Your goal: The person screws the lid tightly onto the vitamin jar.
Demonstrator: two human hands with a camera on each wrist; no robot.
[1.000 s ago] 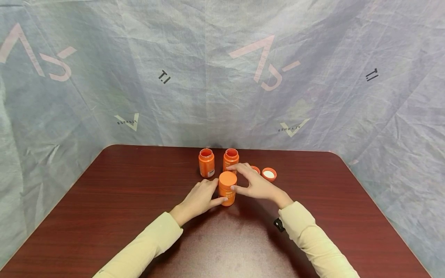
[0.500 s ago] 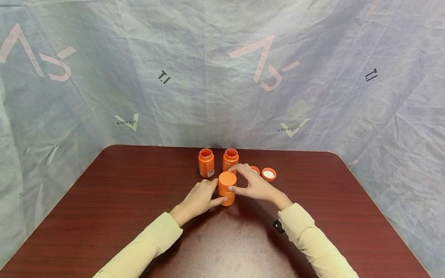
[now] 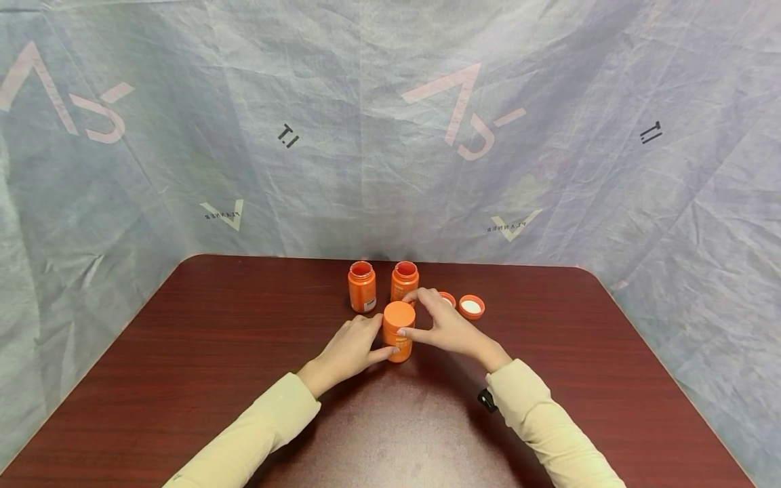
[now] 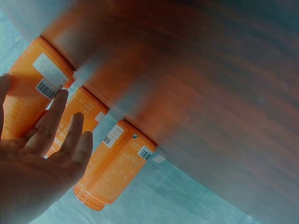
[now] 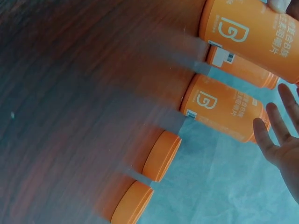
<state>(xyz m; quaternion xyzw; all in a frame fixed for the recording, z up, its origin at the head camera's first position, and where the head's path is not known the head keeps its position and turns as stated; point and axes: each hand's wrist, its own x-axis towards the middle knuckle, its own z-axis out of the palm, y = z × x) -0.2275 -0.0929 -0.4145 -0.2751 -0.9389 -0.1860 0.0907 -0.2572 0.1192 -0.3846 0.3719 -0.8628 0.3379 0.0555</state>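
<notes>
An orange bottle (image 3: 399,346) with a round orange cap (image 3: 399,314) stands upright on the table in the head view. Around its left side my left hand (image 3: 346,347) grips the lower body, thumb across the front. From the right, my right hand (image 3: 454,327) holds the cap between thumb and fingers. The left wrist view shows the left hand (image 4: 44,168) spread along the labelled bottle (image 4: 32,79). In the right wrist view the right hand (image 5: 287,144) appears at the right edge, with the bottle (image 5: 247,37) above; its cap end is partly out of frame.
Behind the hands stand two uncapped orange bottles, one at left (image 3: 363,288) and one at right (image 3: 403,279), partly covered by the right hand. Two caps lie upturned beside them, the outer cap (image 3: 472,307) showing its white lining. Grey cloth (image 3: 366,135) hangs behind the dark red table (image 3: 244,298).
My right thumb has slid slightly left across the front of the cap, and the right wrist has shifted a little left and down. The left hand and bottle have barely moved.
</notes>
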